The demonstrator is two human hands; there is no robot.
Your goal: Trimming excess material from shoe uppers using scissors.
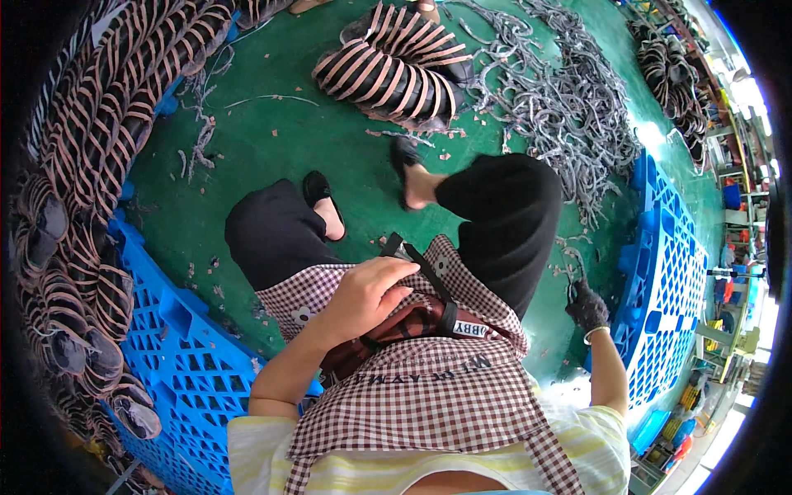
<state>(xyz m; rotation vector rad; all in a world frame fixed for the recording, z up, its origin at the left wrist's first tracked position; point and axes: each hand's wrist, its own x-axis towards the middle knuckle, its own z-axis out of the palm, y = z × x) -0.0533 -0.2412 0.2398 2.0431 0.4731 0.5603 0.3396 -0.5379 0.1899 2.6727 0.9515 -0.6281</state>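
Curling over gingham apron (pixel 412 404); bare left hand (pixel 367 295)

Checked apron (pixel 412 408), yellow-striped shirt (pixel 262 450), black trousers (pixel 521 210)

Setting: a factory workshop
Underfoot: green floor (pixel 272 161), scattered with scraps (pixel 445 156)
Left: black, tan-banded bundles (pixel 95 140) massed along a blue plastic pallet (pixel 194 346)
Ahead: tangled heap of grey strips (pixel 569 99)
Right: second blue pallet (pixel 667 272), work tables (pixel 723 334)

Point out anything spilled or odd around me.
Tangled grey strips sprawl across the green floor, with small scraps scattered nearby, looking untidy. Also, only the right hand wears a dark glove; the left hand is bare.
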